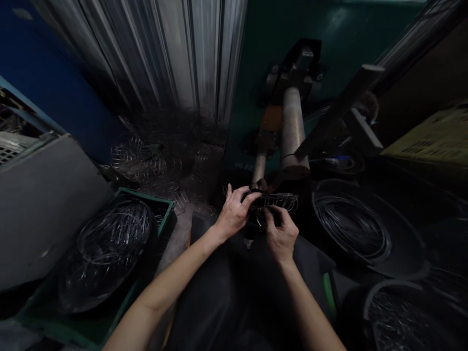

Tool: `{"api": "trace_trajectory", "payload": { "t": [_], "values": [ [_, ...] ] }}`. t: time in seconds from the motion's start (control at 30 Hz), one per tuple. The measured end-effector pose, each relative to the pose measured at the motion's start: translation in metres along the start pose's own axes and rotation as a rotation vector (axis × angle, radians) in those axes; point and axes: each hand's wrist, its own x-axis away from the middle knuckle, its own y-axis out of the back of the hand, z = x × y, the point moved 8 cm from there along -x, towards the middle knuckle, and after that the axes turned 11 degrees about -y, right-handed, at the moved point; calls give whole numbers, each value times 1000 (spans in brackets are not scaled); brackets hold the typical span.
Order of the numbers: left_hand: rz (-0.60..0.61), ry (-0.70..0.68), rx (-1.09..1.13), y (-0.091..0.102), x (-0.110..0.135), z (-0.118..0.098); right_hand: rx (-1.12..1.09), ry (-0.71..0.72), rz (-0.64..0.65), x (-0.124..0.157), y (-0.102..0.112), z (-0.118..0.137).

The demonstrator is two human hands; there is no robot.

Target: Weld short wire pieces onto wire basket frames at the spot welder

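A round-ended wire rack (287, 201) of thin metal rods sits just under the lower electrode arm (259, 170) of a green machine (244, 97). My left hand (234, 212) grips the rack's left part between thumb and fingers, its index finger stretched toward the electrode tip. Close below the rack, my right hand (283, 236) is closed in a pinch at a small curved wire (259, 218). Whether this wire touches the rack is too dark to tell. A thick metal cylinder (293, 126) of the machine stands above and right of the hands.
At left, a green crate (170, 212) carries a dark basin of wire parts (113, 231). Loose wire pieces (139, 158) litter the floor behind it. On the right, one black basin (402, 234) contains wire rings (351, 226); another holds small metal parts (398, 319).
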Motion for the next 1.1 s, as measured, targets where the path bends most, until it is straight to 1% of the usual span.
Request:
{"api": "trace_trajectory", "payload": {
  "t": [0.13,0.27,0.5,0.6,0.7,0.77,0.83,0.9,0.93,0.97,1.03,1.1],
  "values": [
    [-10,-4,-9,-1,-3,3,5,17,-13,-4,-2,-1],
    [15,5,-14,-4,-4,6,42,24,-20,-5,-3,-1],
    [14,-9,-77,0,-5,4,75,75,21,-4,-7,2],
    [19,-4,-85,0,-5,5,84,62,12,-5,-8,-3],
    [-1,-9,-67,1,-4,5,81,45,-1,-6,-10,-6],
    [-19,-19,-47,2,-3,6,77,45,9,-5,-11,-4],
    [-19,-20,-23,1,-3,7,64,49,22,-2,-6,1],
    [-11,-12,7,0,-3,7,44,31,8,4,10,4],
    [-9,-10,24,0,-2,7,36,10,-14,9,25,3],
    [-8,-10,43,1,-1,6,35,-20,-51,15,44,-1],
    [2,-14,86,3,5,2,80,-102,-138,30,92,-21],
    [35,-6,140,5,15,-3,219,-217,-233,49,148,-57]
  ]
}}
